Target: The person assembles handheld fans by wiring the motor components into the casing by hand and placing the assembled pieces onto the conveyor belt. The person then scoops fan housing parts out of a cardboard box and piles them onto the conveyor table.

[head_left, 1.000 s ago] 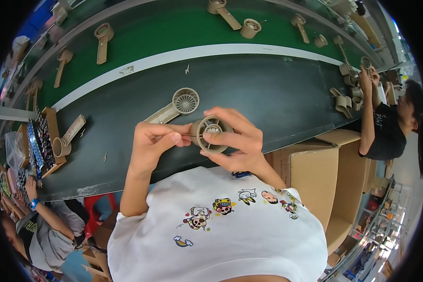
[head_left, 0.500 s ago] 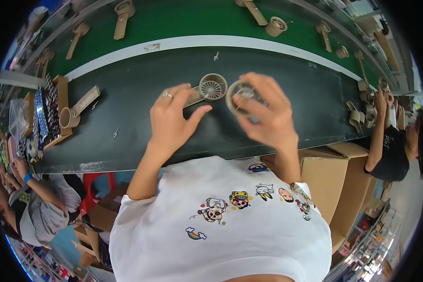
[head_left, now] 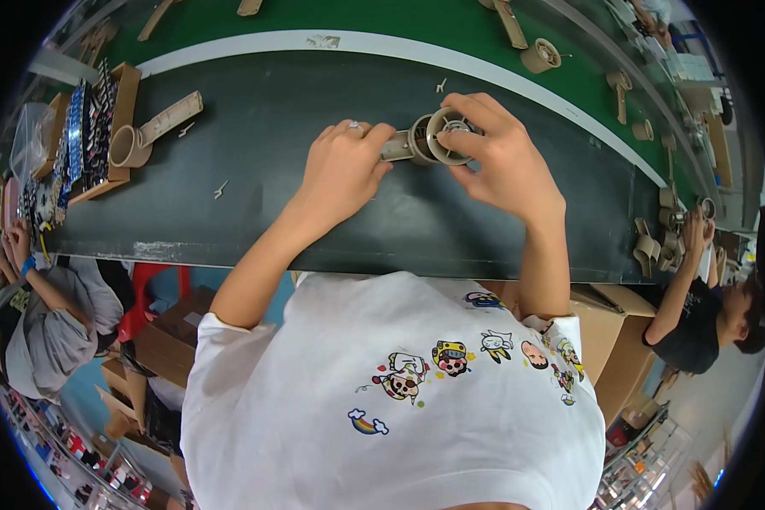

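Upper centre, I see left hand (head_left: 342,168) fingers curled on handled housing (head_left: 417,141), right hand (head_left: 508,155) gripping round part (head_left: 433,129), apparently unseated.

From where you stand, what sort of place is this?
Likely a factory assembly line: beige parts spread along a green strip, a filled cardboard box, and another person handling a similar part.

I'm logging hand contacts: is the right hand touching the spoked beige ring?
Touching: the head view shows the right hand with fingers laid over the spoked beige ring.
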`<state>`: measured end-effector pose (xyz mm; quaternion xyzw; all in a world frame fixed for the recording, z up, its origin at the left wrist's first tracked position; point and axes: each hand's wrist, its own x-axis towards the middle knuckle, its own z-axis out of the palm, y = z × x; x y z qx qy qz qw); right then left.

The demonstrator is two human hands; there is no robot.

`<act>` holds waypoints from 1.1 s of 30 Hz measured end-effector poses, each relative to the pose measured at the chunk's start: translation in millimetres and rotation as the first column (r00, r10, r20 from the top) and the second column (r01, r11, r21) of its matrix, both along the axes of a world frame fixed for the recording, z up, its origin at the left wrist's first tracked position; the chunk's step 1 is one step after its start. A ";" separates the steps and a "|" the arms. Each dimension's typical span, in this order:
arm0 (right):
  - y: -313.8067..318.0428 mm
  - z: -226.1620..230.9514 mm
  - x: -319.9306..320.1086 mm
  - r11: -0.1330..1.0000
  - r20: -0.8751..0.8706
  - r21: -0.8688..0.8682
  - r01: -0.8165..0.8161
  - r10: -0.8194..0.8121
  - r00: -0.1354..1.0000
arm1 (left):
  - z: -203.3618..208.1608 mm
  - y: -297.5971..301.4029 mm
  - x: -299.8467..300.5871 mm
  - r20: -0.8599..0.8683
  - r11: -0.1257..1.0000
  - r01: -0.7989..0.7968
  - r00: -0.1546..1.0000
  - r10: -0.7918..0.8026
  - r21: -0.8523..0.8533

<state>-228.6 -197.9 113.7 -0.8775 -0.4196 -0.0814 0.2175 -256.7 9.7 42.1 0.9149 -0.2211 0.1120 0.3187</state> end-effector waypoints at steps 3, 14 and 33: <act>5.5 2.8 4.0 0.998 -0.061 -0.041 -0.053 0.050 0.997 | -3.7 -6.0 4.6 -0.094 0.996 0.042 0.994 -0.048 -0.073; -6.5 -8.4 13.2 0.992 -0.315 0.096 -0.087 0.113 0.942 | -6.5 -8.5 12.3 -0.284 0.995 0.022 0.958 -0.048 -0.093; -14.6 -74.0 20.3 0.687 -0.535 0.705 0.177 0.351 0.768 | -30.0 -7.5 17.5 -0.127 0.978 0.039 0.990 -0.066 -0.207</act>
